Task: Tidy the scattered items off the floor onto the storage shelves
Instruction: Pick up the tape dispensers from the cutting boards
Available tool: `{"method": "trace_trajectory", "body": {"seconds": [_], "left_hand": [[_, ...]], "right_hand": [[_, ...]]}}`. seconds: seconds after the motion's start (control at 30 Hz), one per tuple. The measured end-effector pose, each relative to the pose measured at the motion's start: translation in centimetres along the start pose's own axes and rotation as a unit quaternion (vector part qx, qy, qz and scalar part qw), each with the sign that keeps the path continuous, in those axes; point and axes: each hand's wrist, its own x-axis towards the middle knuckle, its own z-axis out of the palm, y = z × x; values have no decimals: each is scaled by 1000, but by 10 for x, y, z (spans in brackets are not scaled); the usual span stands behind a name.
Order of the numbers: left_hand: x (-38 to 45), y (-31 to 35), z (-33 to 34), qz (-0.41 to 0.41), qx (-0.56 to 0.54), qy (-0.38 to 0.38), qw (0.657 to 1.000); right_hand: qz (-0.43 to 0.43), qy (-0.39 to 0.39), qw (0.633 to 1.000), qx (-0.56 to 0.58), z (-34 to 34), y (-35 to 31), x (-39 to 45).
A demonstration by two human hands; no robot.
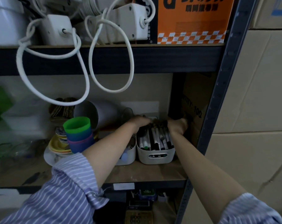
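- The task's thing is a dark bundle point(159, 123) deep on the middle shelf point(145, 172), held between both hands just above the far end of a white bin of markers point(155, 147).
- The left hand point(139, 122) curls over the bundle's left end; this grip looks closed on it.
- The right hand point(179, 125) clasps the right end, fingers bent around it.
- Risk, as a judgement: the bin below the grip already looks full, so pressing the bundle in could spill markers or tip it forward.
- Left of the grip, a tilted grey pot point(91, 113) and stacked cups point(79, 134) sit beside the left forearm; a nudge could topple them.
- Above the grip, white cables point(111, 62) hang from the upper shelf and could snag.
- Right of the grip stand the metal upright point(221, 88) and cardboard boxes point(256, 94).
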Motion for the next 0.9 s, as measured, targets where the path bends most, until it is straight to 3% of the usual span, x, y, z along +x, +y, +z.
{"method": "trace_trajectory", "body": {"seconds": [0.07, 0.17, 0.27, 0.37, 0.5, 0.7, 0.83, 0.9], "left_hand": [[0, 3, -3, -41, -96, -21, 994], [5, 2, -5, -61, -62, -27, 996], [18, 5, -1, -25, -76, -4, 997], [30, 14, 3, 22, -73, 51, 996], [38, 17, 8, 100, 38, 146, 984], [50, 5, 6, 100, -11, 176, 979], [50, 4, 0, 123, -7, 192, 974], [51, 6, -5, 126, -3, 199, 972]], "right_hand": [[-3, -19, 1000, -10, 5, -3, 5], [-48, -76, 993, -82, 7, -8, 12], [-75, -89, 989, -86, 8, -15, 20], [-20, -93, 993, -66, 20, -22, 31], [65, -86, 993, -51, 37, -12, 48], [14, -87, 993, -83, 47, -7, 46], [102, -173, 979, -32, 55, -13, 53], [86, -201, 976, -9, 54, -16, 50]]}}
